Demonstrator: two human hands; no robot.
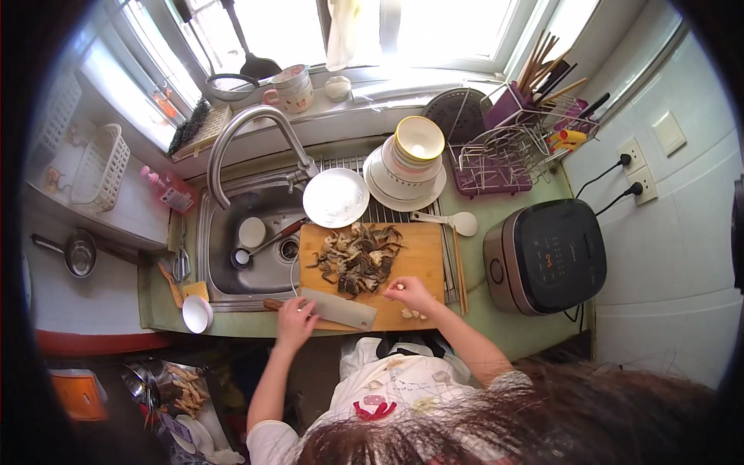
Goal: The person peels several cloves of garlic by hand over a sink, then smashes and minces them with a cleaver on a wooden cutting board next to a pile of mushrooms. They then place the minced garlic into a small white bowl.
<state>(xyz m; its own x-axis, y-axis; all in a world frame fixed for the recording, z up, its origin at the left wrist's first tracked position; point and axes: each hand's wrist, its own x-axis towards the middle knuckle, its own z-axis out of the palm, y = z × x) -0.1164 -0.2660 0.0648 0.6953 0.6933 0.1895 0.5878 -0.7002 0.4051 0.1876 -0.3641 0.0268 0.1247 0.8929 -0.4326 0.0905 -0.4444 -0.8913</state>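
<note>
A wooden cutting board (pixel 427 256) lies partly over the sink's right edge. On it is a pile of cut crab pieces (pixel 360 258). A cleaver (pixel 340 309) lies flat along the board's near edge, its wooden handle pointing left. My left hand (pixel 296 321) is over the handle end of the blade, fingers apart; whether it grips anything is unclear. My right hand (pixel 411 293) pinches a small white piece, which looks like a garlic clove (pixel 400 286), to the right of the crab. Several similar cloves (pixel 414 314) lie on the board just below that hand.
Left of the board is a steel sink (pixel 224 279) under a curved faucet (pixel 256 113). A white bowl (pixel 335 197) and stacked dishes (pixel 407 168) stand behind the board. Chopsticks (pixel 461 273) and a rice cooker (pixel 543 258) are at right; a small bowl (pixel 197 314) sits at the left counter edge.
</note>
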